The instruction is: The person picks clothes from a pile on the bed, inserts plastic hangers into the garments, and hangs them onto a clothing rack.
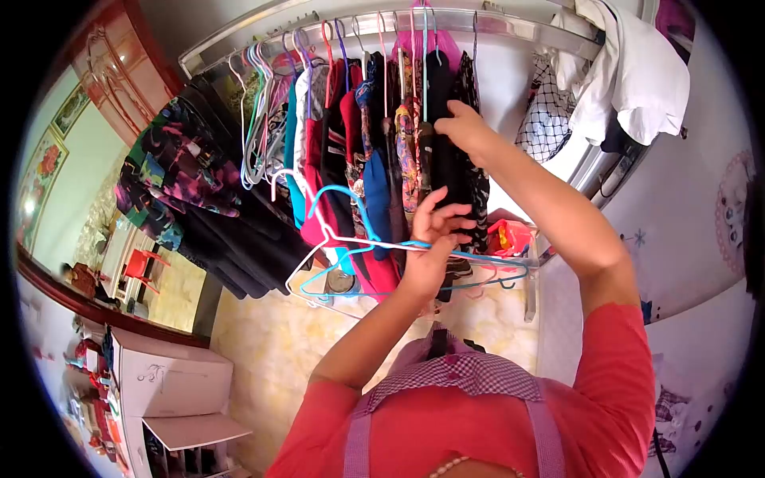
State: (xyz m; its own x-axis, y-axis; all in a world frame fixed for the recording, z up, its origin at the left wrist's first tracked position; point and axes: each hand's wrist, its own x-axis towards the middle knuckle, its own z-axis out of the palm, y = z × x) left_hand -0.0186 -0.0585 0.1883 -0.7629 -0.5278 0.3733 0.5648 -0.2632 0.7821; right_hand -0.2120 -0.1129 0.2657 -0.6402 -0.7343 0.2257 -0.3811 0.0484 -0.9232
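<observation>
My left hand (pixel 434 239) is in front of the hanging clothes, its thumb and palm closed on several empty hangers with some fingers loosely curled. Among these are a blue hanger (pixel 362 201) and a white hanger (pixel 324 229), sticking out to the left. My right hand (pixel 468 131) reaches up to the top of a dark garment (pixel 438 80) near the right end of the row. Its bent fingers are closed at the cloth, partly hidden. Just left of it, a light blue hanger (pixel 425 60) hangs among patterned clothes (pixel 407 151).
A metal rail (pixel 526 30) carries the row of clothes, with several empty hangers (pixel 255 119) and dark garments (pixel 187 159) at left. White cloth (pixel 637 76) drapes over the right end. A mirror (pixel 103 199) and a white cabinet (pixel 171 378) stand left. A red bag (pixel 510 237) sits below.
</observation>
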